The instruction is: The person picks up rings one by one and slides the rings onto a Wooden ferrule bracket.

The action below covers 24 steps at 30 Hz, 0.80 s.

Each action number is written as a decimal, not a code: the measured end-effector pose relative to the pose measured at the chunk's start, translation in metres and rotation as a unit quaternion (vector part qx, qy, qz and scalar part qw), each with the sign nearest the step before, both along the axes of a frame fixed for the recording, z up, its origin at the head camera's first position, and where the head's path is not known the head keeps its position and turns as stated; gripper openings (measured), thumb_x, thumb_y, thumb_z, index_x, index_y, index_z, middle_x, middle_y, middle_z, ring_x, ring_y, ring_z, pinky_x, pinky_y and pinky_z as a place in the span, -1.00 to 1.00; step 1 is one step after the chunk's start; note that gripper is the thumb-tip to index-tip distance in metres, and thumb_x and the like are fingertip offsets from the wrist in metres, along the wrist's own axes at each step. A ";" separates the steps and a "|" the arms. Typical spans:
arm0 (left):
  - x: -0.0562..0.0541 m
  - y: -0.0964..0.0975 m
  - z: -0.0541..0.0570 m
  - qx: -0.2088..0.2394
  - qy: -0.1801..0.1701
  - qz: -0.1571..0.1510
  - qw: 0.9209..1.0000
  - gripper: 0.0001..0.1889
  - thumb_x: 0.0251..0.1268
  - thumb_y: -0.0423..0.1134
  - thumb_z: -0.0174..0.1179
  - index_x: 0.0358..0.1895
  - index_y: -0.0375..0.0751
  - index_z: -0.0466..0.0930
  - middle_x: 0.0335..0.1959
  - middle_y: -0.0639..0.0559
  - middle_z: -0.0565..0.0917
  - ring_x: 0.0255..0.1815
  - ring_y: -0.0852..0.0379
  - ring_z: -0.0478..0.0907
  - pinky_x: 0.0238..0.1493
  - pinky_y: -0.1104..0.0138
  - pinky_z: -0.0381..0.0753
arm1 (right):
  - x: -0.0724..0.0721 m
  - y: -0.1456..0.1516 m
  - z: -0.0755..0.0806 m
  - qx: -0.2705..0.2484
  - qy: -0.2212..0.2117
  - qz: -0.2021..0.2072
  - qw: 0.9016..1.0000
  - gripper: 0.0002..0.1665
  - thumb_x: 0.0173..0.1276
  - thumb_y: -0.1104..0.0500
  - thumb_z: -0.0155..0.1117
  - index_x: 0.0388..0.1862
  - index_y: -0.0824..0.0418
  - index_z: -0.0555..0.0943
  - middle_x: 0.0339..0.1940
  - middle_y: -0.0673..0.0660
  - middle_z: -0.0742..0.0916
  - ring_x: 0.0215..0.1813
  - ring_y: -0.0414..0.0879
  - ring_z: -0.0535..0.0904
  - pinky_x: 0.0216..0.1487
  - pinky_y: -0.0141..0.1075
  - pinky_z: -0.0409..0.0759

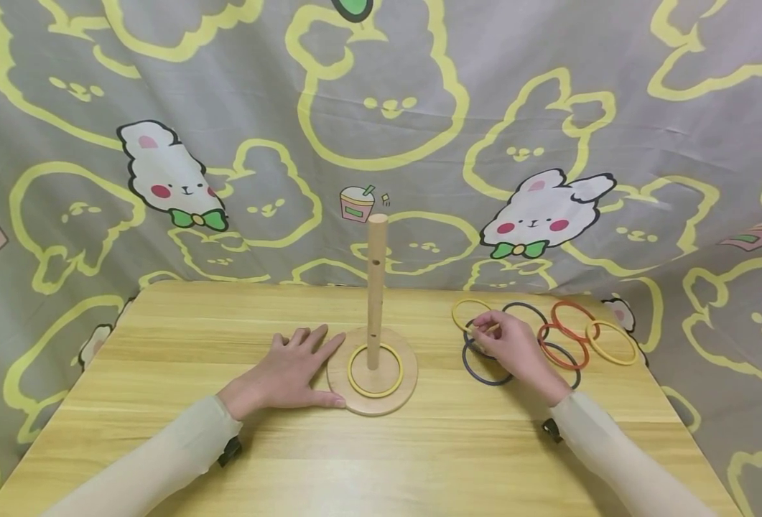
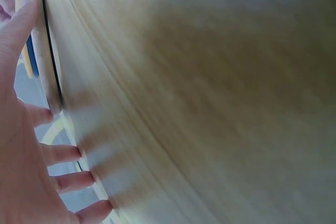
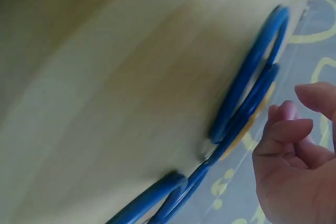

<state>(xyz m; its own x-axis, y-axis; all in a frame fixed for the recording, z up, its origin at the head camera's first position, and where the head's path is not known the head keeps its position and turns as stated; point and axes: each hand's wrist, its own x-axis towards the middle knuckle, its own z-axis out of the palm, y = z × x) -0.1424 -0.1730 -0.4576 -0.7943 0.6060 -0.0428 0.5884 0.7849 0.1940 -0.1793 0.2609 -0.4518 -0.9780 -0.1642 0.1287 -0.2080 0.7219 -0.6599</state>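
A tall wooden peg (image 1: 376,287) stands on a round wooden base (image 1: 409,370). Around the peg's foot lies a yellow ring (image 1: 375,396). My left hand (image 1: 290,373) rests at the base's left side, fingers spread and thumb along its front edge. Off to the right, my right hand (image 1: 513,345) hovers over a cluster of rings with thumb and fingers bent. In the right wrist view a gap shows between thumb and index finger, close to two overlapping blue rings (image 3: 245,69). The hand partly hides these rings in the head view.
Another yellow ring (image 1: 454,314) lies behind the right hand. Further right are two red rings (image 1: 587,353), more dark blue ones and a yellow ring (image 1: 637,352), several overlapping. A patterned grey curtain (image 1: 258,86) hangs behind the wooden table (image 1: 381,474) and along its sides.
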 end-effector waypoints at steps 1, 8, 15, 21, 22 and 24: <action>0.000 0.000 0.000 0.000 0.000 0.000 1.000 0.24 0.25 0.68 0.17 0.77 -0.14 0.18 0.65 -0.42 0.26 0.49 -0.39 0.34 0.11 -0.35 0.38 | -0.002 0.001 -0.001 0.011 -0.001 0.003 1.000 -0.80 0.55 0.24 0.46 0.06 0.30 0.76 -0.13 0.12 0.80 -0.22 -0.05 0.72 -0.23 -0.25 0.62; 0.000 0.000 0.000 0.005 0.001 -0.002 1.000 0.23 0.25 0.67 0.19 0.77 -0.15 0.19 0.65 -0.44 0.27 0.50 -0.42 0.33 0.14 -0.40 0.37 | -0.012 0.000 -0.005 0.067 -0.018 0.024 0.997 -0.84 0.54 0.25 0.45 -0.03 0.33 0.79 0.01 0.26 0.77 -0.05 0.13 0.76 -0.04 0.01 0.71; 0.000 0.000 -0.001 0.005 0.001 0.000 1.000 0.24 0.25 0.69 0.17 0.77 -0.12 0.18 0.65 -0.43 0.26 0.51 -0.41 0.33 0.16 -0.42 0.35 | -0.017 -0.001 -0.005 0.085 -0.004 0.030 0.996 -0.91 0.53 0.28 0.43 -0.11 0.30 0.81 -0.12 0.19 0.72 -0.21 0.00 0.69 -0.21 -0.12 0.65; -0.001 -0.001 -0.003 0.002 0.007 -0.002 1.000 0.24 0.25 0.71 0.14 0.77 -0.12 0.18 0.64 -0.42 0.27 0.49 -0.39 0.34 0.13 -0.39 0.37 | -0.016 -0.001 -0.002 0.066 0.067 0.024 0.995 -0.88 0.49 0.36 0.40 -0.07 0.33 0.80 -0.18 0.17 0.74 -0.21 -0.03 0.68 -0.17 -0.14 0.66; -0.001 -0.001 -0.003 0.002 0.008 -0.003 1.000 0.24 0.25 0.71 0.14 0.77 -0.12 0.18 0.64 -0.42 0.27 0.49 -0.39 0.34 0.13 -0.39 0.37 | -0.016 -0.001 -0.001 0.063 0.077 0.023 0.995 -0.87 0.48 0.37 0.39 -0.06 0.35 0.80 -0.16 0.18 0.74 -0.19 -0.01 0.69 -0.15 -0.13 0.67; -0.001 -0.001 -0.003 0.003 0.009 -0.003 1.000 0.24 0.25 0.71 0.14 0.77 -0.12 0.19 0.64 -0.42 0.28 0.48 -0.39 0.35 0.12 -0.37 0.37 | -0.015 -0.001 0.001 0.059 0.090 0.019 0.994 -0.83 0.47 0.39 0.35 -0.03 0.36 0.78 -0.12 0.21 0.75 -0.16 0.01 0.72 -0.13 -0.11 0.70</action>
